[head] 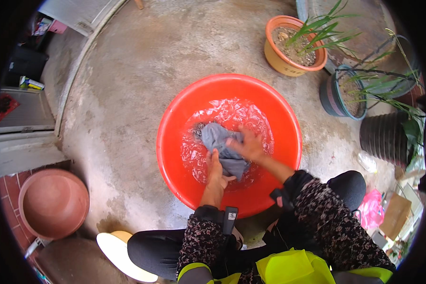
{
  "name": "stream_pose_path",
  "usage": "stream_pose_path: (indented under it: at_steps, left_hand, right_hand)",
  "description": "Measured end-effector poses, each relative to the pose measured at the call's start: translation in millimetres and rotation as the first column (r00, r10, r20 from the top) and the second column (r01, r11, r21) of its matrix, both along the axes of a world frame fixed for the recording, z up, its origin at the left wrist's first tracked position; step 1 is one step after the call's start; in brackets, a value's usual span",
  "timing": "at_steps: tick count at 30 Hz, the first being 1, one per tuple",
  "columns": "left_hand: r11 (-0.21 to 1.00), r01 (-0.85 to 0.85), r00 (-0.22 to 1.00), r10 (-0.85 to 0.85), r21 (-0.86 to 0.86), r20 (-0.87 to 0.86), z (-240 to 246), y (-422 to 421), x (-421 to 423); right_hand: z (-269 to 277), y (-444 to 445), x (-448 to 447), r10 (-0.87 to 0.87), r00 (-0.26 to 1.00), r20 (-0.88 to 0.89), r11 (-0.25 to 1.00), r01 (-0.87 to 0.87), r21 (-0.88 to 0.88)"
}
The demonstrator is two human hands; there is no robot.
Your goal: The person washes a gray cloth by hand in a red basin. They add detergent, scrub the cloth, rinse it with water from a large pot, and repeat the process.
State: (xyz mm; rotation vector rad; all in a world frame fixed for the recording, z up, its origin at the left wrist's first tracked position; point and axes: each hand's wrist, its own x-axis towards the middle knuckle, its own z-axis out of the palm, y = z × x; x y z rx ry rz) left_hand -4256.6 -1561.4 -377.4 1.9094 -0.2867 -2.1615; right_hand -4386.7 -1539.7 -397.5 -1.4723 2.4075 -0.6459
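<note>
A grey cloth (218, 136) lies bunched in shallow, rippling water (230, 110) inside a large red plastic basin (230, 81). My left hand (218, 174) is against the near left side of the cloth, fingers apart; whether it grips a fold is not clear. Over the right part of the cloth is my right hand (250, 143), blurred, with its fingers spread and nothing visible in them. Part of the cloth is hidden under my hands. A darker, blurred patch (198, 130) shows in the water beside the cloth's upper left end.
Around the basin is a concrete floor (127, 88). An orange-rimmed plant pot (287, 67), a blue-grey pot (330, 96) and a black ribbed pot (380, 138) stand at right. A brown basin (53, 206) sits at left, a pale basin (122, 257) by my left knee.
</note>
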Motion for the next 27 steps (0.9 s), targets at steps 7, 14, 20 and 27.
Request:
stream_pose_path:
  at_steps: [7, 14, 20, 27]
  left_hand:
    - [0.952, -0.307, 0.885, 0.286, 0.002, -0.369, -12, 14, 16]
    - [0.892, -0.377, 0.899, 0.288, -0.249, -0.329, -7, 56, -17]
    - [0.917, -0.231, 0.973, 0.208, -0.325, -0.104, 16, 74, -22]
    - [0.96, -0.281, 0.958, 0.281, -0.003, -0.055, 39, 80, -7]
  right_hand:
    - [56, 30, 35, 0.074, 0.432, 0.899, 0.977, -0.212, 0.021]
    - [57, 41, 18, 0.362, 0.702, 0.614, 0.928, -0.331, -0.169]
    - [24, 10, -49, 0.504, 0.863, 0.03, 0.791, -0.476, 0.384]
    - [36, 16, -34, 0.354, 0.933, 0.064, 0.764, -0.328, 0.556]
